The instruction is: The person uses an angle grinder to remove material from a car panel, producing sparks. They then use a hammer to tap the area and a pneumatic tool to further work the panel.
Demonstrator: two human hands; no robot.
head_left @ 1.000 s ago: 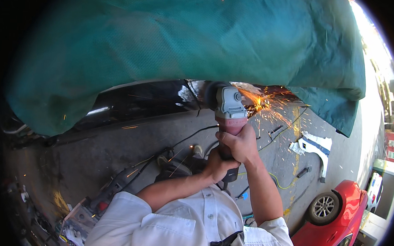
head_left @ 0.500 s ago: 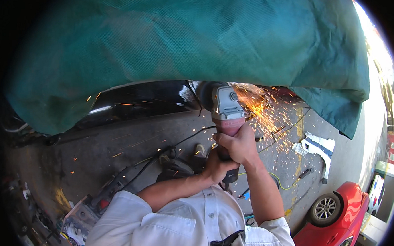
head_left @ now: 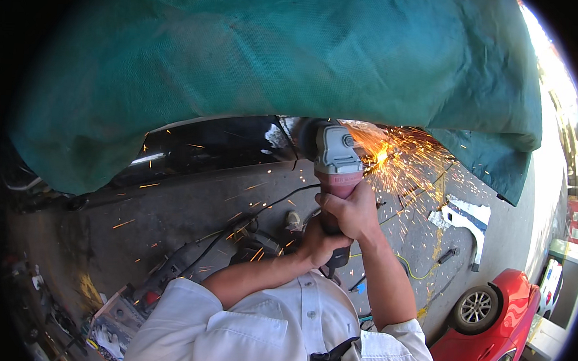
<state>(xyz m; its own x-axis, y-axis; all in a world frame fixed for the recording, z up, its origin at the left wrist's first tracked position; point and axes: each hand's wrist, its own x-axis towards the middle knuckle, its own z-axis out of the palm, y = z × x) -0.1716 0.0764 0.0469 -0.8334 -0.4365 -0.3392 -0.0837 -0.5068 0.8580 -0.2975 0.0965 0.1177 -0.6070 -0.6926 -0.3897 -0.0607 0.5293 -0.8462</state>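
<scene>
Both my hands are wrapped around an angle grinder [head_left: 338, 152] with a grey metal head and a reddish body. My right hand [head_left: 356, 211] is closed on the body just behind the head. Lower down, my left hand [head_left: 323, 244] is closed round the rear handle. The grinder's dark disc meets the edge of a black vehicle panel [head_left: 222, 141], beside a patch of bare, scraped metal. Orange sparks [head_left: 395, 153] spray out to the right. A green cover [head_left: 295, 56] drapes over the vehicle, and its hem hides part of the work spot.
A white fender panel [head_left: 467, 219] lies on the floor at right, near a small dark tool [head_left: 448, 255]. Black cable [head_left: 268, 205] and a yellow-green hose [head_left: 415, 273] run across the floor. A red car [head_left: 508, 303] stands at lower right; a parts box [head_left: 115, 318] sits at lower left.
The grinder has shifted very slightly to the right with both hands still on it. The spark spray has grown brighter and wider.
</scene>
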